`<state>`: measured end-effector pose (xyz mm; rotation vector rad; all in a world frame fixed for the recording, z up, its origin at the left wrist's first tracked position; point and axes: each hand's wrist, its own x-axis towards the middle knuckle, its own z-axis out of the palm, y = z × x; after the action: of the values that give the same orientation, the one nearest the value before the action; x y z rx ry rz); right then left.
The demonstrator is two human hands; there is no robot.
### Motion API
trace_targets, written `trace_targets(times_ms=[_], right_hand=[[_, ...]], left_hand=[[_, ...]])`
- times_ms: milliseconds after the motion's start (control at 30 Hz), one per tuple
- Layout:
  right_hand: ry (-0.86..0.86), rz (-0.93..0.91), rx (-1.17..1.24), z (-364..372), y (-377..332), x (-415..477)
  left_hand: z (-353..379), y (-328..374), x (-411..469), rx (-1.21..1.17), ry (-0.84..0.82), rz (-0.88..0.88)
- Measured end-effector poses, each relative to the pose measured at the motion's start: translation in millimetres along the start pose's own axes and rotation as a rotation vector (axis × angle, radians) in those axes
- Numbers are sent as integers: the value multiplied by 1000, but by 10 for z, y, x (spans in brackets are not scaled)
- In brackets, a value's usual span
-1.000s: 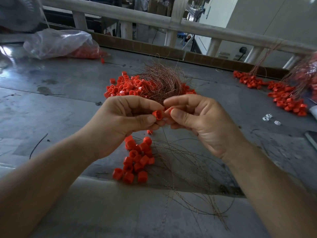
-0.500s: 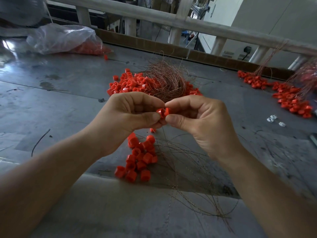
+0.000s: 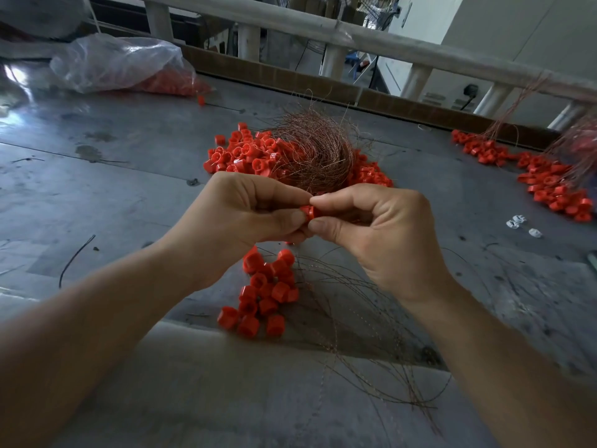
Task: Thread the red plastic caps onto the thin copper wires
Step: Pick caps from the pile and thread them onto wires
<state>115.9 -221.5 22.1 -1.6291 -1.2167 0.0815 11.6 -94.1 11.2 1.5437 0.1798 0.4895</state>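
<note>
The left hand (image 3: 245, 221) is curled up tight, thumb and forefinger pinching one red cap (image 3: 307, 212) at their tips, the other fingers folded under. The cap sits right where the two hands meet, above the counter (image 3: 113, 189). Only a sliver of it shows between the fingertips, so I can't tell which way its open end faces or how its axis runs. The right hand (image 3: 381, 234) is curled too, thumb and forefinger pressed against the cap's other side. Whether a wire is in that pinch I can't make out.

Far off beyond the left hand lies a clear plastic bag (image 3: 119, 63) with red showing inside. Straight beyond both hands is a heap of caps (image 3: 245, 153), with a nest of copper wire (image 3: 316, 150) sitting on it. Under the hands, towards the person, is a small cluster of caps (image 3: 268, 292), lying every which way. Just right of that, loose wires (image 3: 355, 318) sweep in long curves below the right wrist. Well out past the right hand is another spread of caps (image 3: 549, 185).
</note>
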Motion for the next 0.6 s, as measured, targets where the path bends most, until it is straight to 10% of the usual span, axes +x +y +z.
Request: trace_targets(times_ms=[600], right_hand=[[42,-110,-116,42,50,-46]], left_hand=[[1,-30,-34,-13,-50,-36]])
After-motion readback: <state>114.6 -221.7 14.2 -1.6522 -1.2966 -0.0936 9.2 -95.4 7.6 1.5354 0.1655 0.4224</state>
